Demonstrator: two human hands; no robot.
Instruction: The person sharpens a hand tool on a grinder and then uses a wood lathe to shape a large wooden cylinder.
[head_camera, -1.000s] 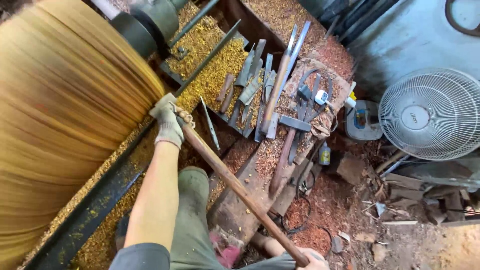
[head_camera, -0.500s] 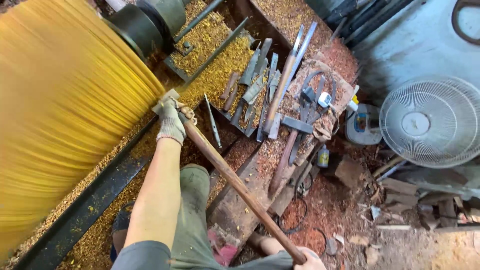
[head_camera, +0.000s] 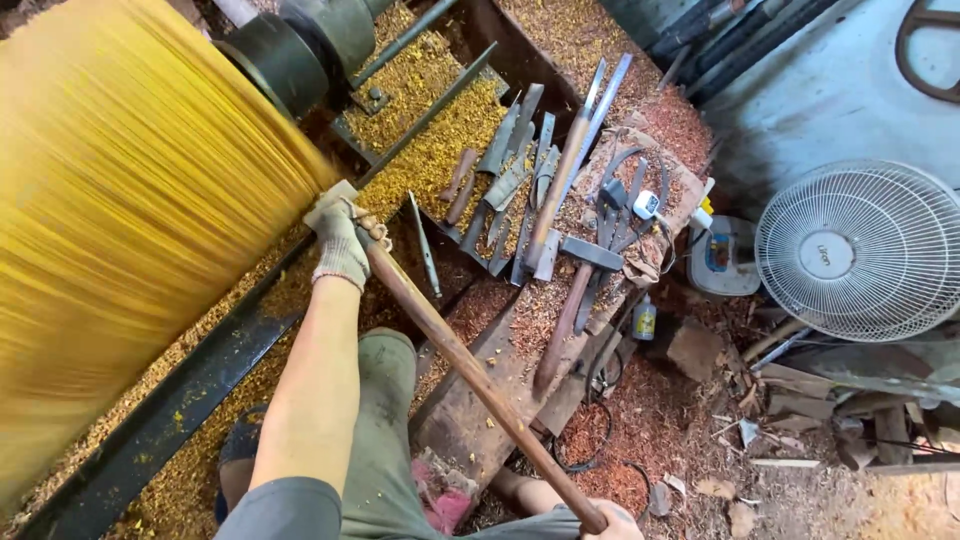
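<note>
Gloved left hand clenched on long wooden tool handle against yellow spinning workpiece; right hand gripping butt end.

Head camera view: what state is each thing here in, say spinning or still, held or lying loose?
Yellow wooden workpiece: blurred, spinning.
Long-handled tool: held at both ends, tip at the wood.
Left hand: gloved, gripping the tool's front.
Right hand: bare, at the handle's end.
Fan: blades look still.
Hammer: lying loose.
</note>
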